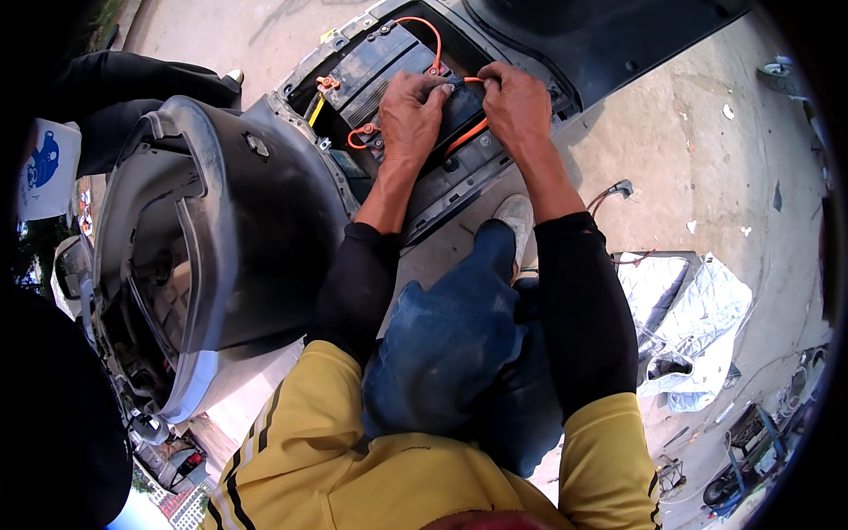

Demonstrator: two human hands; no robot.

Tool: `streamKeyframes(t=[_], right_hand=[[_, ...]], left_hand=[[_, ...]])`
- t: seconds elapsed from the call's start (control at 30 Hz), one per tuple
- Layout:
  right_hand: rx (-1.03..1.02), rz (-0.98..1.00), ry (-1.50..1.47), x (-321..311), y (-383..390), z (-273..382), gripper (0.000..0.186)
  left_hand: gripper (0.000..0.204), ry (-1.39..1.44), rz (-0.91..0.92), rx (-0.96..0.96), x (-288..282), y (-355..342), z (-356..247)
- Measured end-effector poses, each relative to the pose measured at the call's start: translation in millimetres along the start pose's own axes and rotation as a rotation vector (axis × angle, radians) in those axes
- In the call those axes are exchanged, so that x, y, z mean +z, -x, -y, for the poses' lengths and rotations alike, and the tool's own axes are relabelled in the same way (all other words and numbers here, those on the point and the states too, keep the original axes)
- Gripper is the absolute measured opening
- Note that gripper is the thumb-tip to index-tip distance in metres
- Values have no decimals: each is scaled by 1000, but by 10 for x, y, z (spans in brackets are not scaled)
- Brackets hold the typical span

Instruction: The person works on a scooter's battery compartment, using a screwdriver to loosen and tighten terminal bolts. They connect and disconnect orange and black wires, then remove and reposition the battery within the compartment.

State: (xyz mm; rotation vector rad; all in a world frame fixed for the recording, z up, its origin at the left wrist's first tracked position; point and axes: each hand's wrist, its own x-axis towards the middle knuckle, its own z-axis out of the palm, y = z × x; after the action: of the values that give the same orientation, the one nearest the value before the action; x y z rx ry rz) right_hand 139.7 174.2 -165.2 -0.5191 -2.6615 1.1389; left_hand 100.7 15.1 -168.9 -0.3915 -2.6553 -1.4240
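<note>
An orange wire (473,79) runs between my two hands, with a dark section beside my left fingertips. My left hand (411,115) pinches that dark end. The orange part is gripped by my right hand (521,110), thumb against fingers. Both hands hover over the open compartment (437,216) of a scooter. Inside it sit dark grey batteries (375,66), dusty on top and partly covered by my left hand. A curved orange cable (433,31) arches over them at the far side. A short orange cable (355,132) loops beside my left wrist. Another thicker orange cable (468,135) lies below my right hand.
The scooter's dark front body (265,221) stands close on my left. A black panel (609,35) extends at the far right. Silver quilted covers (698,309) lie on the ground to my right, below a loose plug (624,187). Another person's dark-clothed leg (150,79) shows at upper left.
</note>
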Motion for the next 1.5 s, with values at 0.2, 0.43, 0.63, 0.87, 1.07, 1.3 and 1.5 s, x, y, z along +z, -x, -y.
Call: streamKeyframes(t=[0.2, 0.43, 0.63, 0.87, 1.07, 1.3, 1.5], right_hand=[[-34, 17, 5, -29, 4, -48, 22], [19, 61, -90, -44, -22, -93, 21], [116, 128, -317, -88, -95, -121, 21], [91, 130, -207, -102, -80, -106, 21], [75, 125, -253, -56, -79, -146, 23], [83, 114, -336, -10, -88, -201, 24], [96, 128, -385, -41, -106, -154, 23]], left_hand=[[14, -122, -53, 12, 84, -22, 22], [13, -58, -3, 30, 50, -4, -26], [13, -41, -41, 93, 58, 16, 19], [11, -66, -112, 157, 98, 28, 5], [13, -115, -63, 194, 93, 48, 45], [15, -204, -62, 374, 47, 89, 21], [13, -209, -106, 334, 89, 79, 15]])
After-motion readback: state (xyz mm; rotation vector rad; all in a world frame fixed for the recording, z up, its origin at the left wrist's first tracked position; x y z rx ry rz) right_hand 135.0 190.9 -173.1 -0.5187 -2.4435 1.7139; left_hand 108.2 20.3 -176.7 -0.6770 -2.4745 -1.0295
